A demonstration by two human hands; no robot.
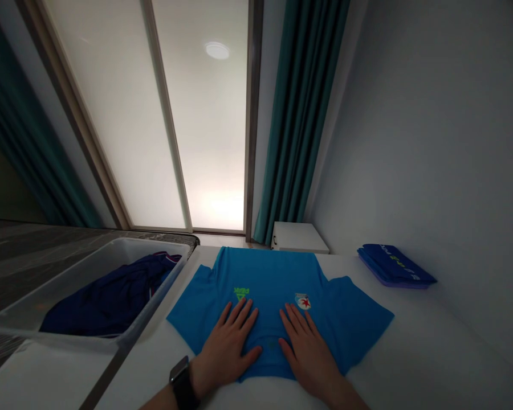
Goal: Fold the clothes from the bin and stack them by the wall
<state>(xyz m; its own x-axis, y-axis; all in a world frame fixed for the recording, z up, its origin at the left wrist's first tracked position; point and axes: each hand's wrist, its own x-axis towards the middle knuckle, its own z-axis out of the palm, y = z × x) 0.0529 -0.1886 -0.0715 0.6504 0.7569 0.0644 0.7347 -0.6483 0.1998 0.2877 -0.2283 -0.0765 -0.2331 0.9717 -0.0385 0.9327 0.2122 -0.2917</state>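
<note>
A bright blue T-shirt [265,267] lies spread out on the white table [410,364], its short sleeves pointing out to both sides and its collar at the near edge. My left hand [229,344] rests flat on the left chest, its fingertips at a green printed logo [241,293]. A dark watch [183,378] is on that wrist. Flat on the right chest lies my right hand [305,347], fingers stretched out just below a white and red badge [302,301]. Neither hand grips the cloth.
To the left stands a translucent plastic bin [21,324] with dark blue clothing [111,296] inside. Folded dark blue garments [395,266] are stacked at the right by the wall. A white cabinet [299,234] stands beyond the table, near a teal curtain [301,114].
</note>
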